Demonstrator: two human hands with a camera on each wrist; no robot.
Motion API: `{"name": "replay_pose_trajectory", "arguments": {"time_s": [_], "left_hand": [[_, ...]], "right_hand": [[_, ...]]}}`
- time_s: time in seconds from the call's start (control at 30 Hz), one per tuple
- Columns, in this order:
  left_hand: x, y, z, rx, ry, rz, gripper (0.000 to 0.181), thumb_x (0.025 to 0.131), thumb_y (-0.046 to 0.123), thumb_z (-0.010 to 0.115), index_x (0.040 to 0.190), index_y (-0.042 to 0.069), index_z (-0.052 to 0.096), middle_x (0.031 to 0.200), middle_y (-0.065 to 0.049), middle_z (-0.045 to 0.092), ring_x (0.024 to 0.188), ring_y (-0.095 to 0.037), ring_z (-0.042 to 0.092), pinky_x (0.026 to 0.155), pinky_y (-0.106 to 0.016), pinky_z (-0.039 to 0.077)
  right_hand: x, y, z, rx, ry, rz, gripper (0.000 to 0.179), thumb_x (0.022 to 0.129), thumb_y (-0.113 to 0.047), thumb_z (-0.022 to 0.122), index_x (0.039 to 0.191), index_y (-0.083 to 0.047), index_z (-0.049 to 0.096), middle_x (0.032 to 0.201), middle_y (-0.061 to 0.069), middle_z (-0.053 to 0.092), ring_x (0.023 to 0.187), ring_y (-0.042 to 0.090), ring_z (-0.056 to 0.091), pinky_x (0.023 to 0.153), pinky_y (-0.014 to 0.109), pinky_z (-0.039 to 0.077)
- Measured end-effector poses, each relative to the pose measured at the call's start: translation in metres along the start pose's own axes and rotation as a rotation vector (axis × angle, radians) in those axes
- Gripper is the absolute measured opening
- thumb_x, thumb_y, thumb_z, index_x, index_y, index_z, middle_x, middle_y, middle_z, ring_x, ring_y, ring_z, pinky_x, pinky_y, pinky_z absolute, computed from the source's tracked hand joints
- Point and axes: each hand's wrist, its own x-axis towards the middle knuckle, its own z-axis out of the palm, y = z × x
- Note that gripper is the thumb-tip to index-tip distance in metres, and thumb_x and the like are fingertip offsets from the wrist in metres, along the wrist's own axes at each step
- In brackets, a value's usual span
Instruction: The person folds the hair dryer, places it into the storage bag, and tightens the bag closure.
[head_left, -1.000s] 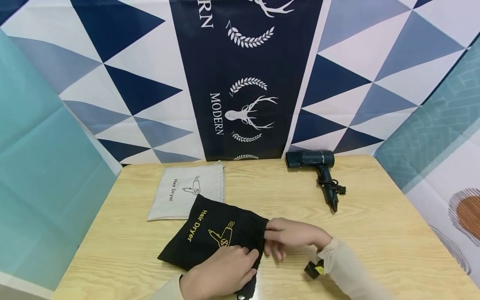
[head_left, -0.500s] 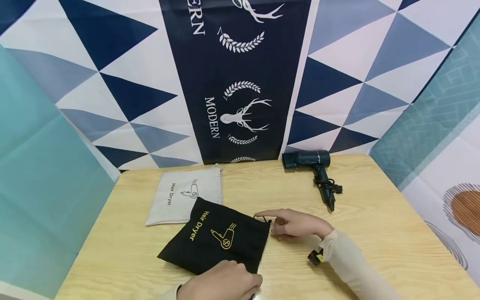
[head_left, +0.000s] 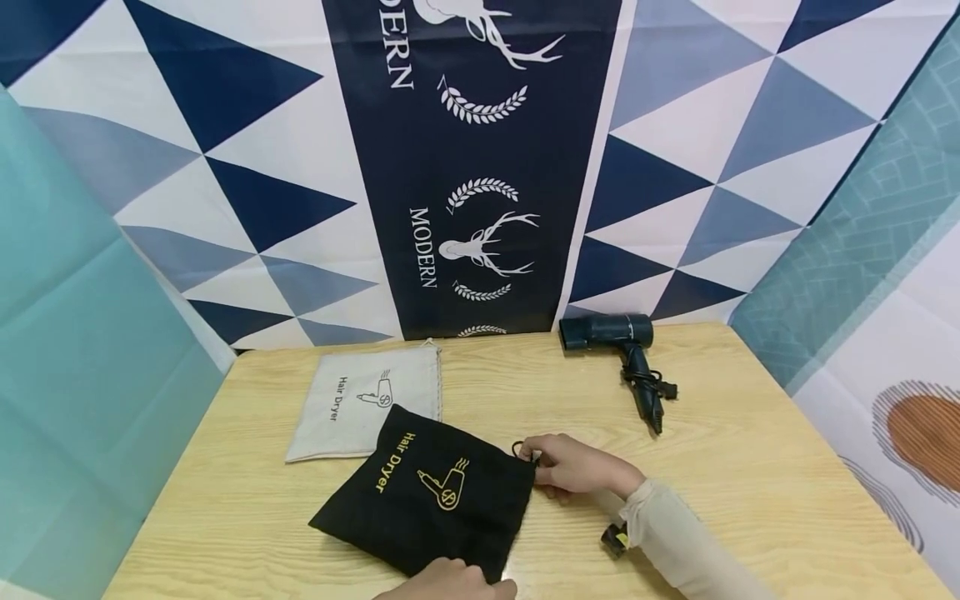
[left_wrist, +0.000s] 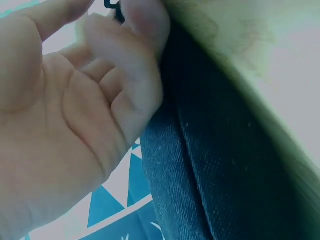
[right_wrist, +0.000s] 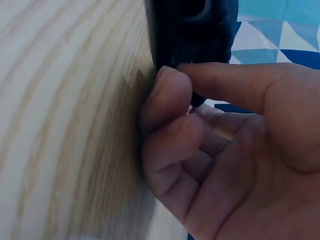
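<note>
A black drawstring bag (head_left: 405,492), printed in yellow with "Hair Dryer" and a dryer outline, lies slanted on the table. At its far right corner my right hand (head_left: 577,467) pinches the mouth edge, beside a small loop of black cord (head_left: 517,448). My left hand (head_left: 457,581) is at the near corner of the same mouth, partly cut off by the frame's bottom. The left wrist view has its curled fingers (left_wrist: 135,75) against the dark cloth. In the right wrist view, thumb and forefinger meet at the bag's edge (right_wrist: 202,50), low over the wood.
A light grey bag (head_left: 375,400) with the same print lies behind, partly covered by the black one. Towards the back right rests a dark hair dryer (head_left: 615,333), its cord wound round the handle. The patterned wall (head_left: 480,167) rises at the table's far edge.
My right hand drew back from the bag's mouth, pointed a finger at the far corner cord, then closed on that corner. My left hand slid off the print towards the near corner.
</note>
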Motion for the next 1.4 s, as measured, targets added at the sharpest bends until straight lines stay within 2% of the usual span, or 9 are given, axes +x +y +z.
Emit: {"name": "replay_pose_trajectory", "arguments": {"time_s": [0.17, 0.37, 0.47, 0.67, 0.77, 0.9, 1.03, 1.17, 1.4], "left_hand": [[0.002, 0.001, 0.004, 0.028, 0.034, -0.064, 0.023, 0.099, 0.042, 0.058, 0.093, 0.021, 0.063, 0.058, 0.016, 0.043, 0.043, 0.007, 0.037, 0.043, -0.013, 0.036], [0.002, 0.000, 0.001, -0.044, 0.018, -0.122, 0.029, 0.098, 0.046, 0.058, 0.108, 0.019, 0.060, 0.059, 0.014, 0.044, 0.044, 0.005, 0.039, 0.045, -0.014, 0.038], [-0.001, 0.000, -0.004, -0.057, 0.007, -0.098, 0.024, 0.099, 0.042, 0.058, 0.108, 0.019, 0.061, 0.059, 0.014, 0.043, 0.045, 0.006, 0.038, 0.046, -0.013, 0.038], [-0.013, 0.001, -0.020, -0.071, 0.045, -0.019, 0.010, 0.097, 0.025, 0.062, 0.089, 0.020, 0.060, 0.060, 0.016, 0.034, 0.048, 0.008, 0.033, 0.047, -0.010, 0.034], [-0.021, 0.001, -0.032, -0.080, 0.101, 0.005, 0.005, 0.095, 0.015, 0.065, 0.092, 0.019, 0.063, 0.060, 0.016, 0.036, 0.049, 0.009, 0.033, 0.047, -0.009, 0.033], [-0.029, 0.001, -0.047, -0.075, 0.224, 0.027, 0.015, 0.093, 0.005, 0.066, 0.106, 0.013, 0.067, 0.069, 0.017, 0.051, 0.056, 0.009, 0.041, 0.052, -0.006, 0.036], [-0.033, 0.000, -0.056, -0.120, 0.297, -0.021, 0.019, 0.097, 0.005, 0.062, 0.116, 0.010, 0.065, 0.080, 0.017, 0.061, 0.064, 0.010, 0.049, 0.060, -0.006, 0.042], [-0.037, -0.002, -0.060, -0.154, 0.347, -0.030, 0.010, 0.099, 0.007, 0.059, 0.102, 0.015, 0.063, 0.077, 0.017, 0.058, 0.065, 0.009, 0.049, 0.060, -0.007, 0.042], [-0.044, -0.007, -0.064, -0.092, 0.454, 0.047, 0.022, 0.099, 0.004, 0.057, 0.083, 0.020, 0.057, 0.069, 0.017, 0.043, 0.063, 0.006, 0.041, 0.058, -0.005, 0.036]], "right_hand": [[0.000, 0.001, 0.001, -0.032, 0.005, 0.000, 0.021, 0.103, -0.022, 0.055, 0.088, -0.011, 0.062, 0.058, 0.007, 0.061, 0.043, 0.016, 0.054, 0.044, 0.024, 0.045], [0.001, 0.007, -0.003, -0.009, -0.027, -0.007, 0.028, 0.103, -0.028, 0.055, 0.086, -0.009, 0.065, 0.058, 0.005, 0.060, 0.042, 0.014, 0.054, 0.044, 0.026, 0.047], [0.003, 0.012, -0.005, 0.047, -0.062, -0.003, 0.031, 0.103, -0.030, 0.055, 0.087, -0.007, 0.066, 0.058, 0.004, 0.060, 0.042, 0.014, 0.054, 0.043, 0.026, 0.047], [0.003, 0.020, -0.012, 0.219, -0.166, -0.028, 0.028, 0.102, -0.020, 0.056, 0.091, 0.004, 0.062, 0.065, 0.013, 0.062, 0.049, 0.017, 0.057, 0.047, 0.026, 0.048], [0.003, 0.025, -0.015, 0.322, -0.212, -0.041, 0.027, 0.104, -0.016, 0.053, 0.097, 0.010, 0.059, 0.070, 0.015, 0.062, 0.053, 0.017, 0.059, 0.051, 0.025, 0.051], [0.004, 0.036, -0.017, 0.441, -0.224, -0.047, 0.033, 0.106, -0.018, 0.048, 0.102, 0.014, 0.054, 0.076, 0.011, 0.065, 0.059, 0.016, 0.064, 0.056, 0.026, 0.055], [0.007, 0.045, -0.018, 0.487, -0.218, -0.069, 0.036, 0.107, -0.021, 0.047, 0.100, 0.015, 0.051, 0.078, 0.011, 0.067, 0.061, 0.017, 0.067, 0.057, 0.027, 0.056], [0.009, 0.047, -0.018, 0.497, -0.230, -0.098, 0.039, 0.107, -0.023, 0.046, 0.099, 0.014, 0.050, 0.078, 0.011, 0.068, 0.061, 0.017, 0.068, 0.057, 0.028, 0.057], [0.008, 0.055, -0.022, 0.599, -0.248, -0.090, 0.030, 0.107, -0.018, 0.045, 0.097, 0.010, 0.049, 0.083, 0.011, 0.067, 0.068, 0.018, 0.068, 0.062, 0.028, 0.057]]}}
